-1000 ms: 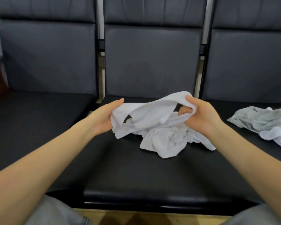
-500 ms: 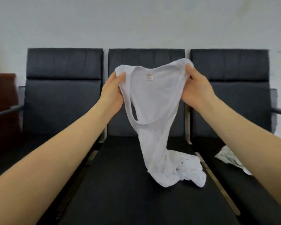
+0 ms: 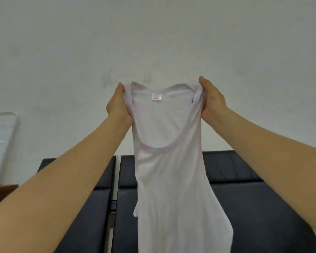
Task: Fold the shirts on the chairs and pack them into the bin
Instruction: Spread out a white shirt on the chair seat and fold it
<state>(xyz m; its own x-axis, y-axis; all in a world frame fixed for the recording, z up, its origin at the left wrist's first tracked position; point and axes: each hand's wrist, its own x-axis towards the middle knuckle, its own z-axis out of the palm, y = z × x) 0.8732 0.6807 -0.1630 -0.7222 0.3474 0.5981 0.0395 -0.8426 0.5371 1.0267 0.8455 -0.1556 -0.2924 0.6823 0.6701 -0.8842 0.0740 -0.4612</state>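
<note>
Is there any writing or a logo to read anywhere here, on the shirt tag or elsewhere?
Neck tag inside the collar of the white shirt: a pale round logo above a dark line of print, both too small and blurred to read.
Nothing else carries text: the wall, the black chairs and the clear plastic item at the left edge show no words, numbers or signs.

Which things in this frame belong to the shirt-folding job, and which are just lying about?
Part of the job:
- white sleeveless cotton shirt, held up by its shoulder straps
- left hand and right hand, gripping the straps
- black padded chairs

Lying about:
- clear plastic sheet at the left edge
- brown wooden furniture below it
</note>
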